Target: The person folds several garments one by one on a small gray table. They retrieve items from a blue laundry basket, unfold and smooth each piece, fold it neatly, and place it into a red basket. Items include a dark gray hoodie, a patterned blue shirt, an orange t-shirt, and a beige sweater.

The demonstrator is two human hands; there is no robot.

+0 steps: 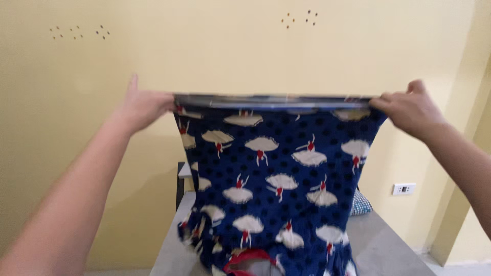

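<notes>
A person holds a dark blue garment point(279, 189) up in front of a pale yellow wall point(230, 46), filling the centre of the frame. The cloth is printed with white-skirted dancer figures with red tops over black dots. Its straight hem is pulled taut into a level line across the middle of the frame, and the rest hangs down, upside down it seems, since a red-trimmed opening point(250, 258) sits at the bottom centre.

The left hand point(143, 105), at centre left, is pinched shut on one corner of the hem. The right hand point(409, 110), at centre right, is clamped on the other corner. The two are spread wide apart.

This looks like the stretching-out stage of handling laundry. Laying it flat would call for lowering it evenly onto the grey desk point(381, 245) below, both corners kept level.

The lower end of the garment is cut off by the frame's bottom edge, so its full shape is unclear. A small blue checked item point(361, 204) peeks from behind its right side, mostly hidden. The hem is motion-blurred. A white wall socket point(403, 188) sits at lower right.
</notes>
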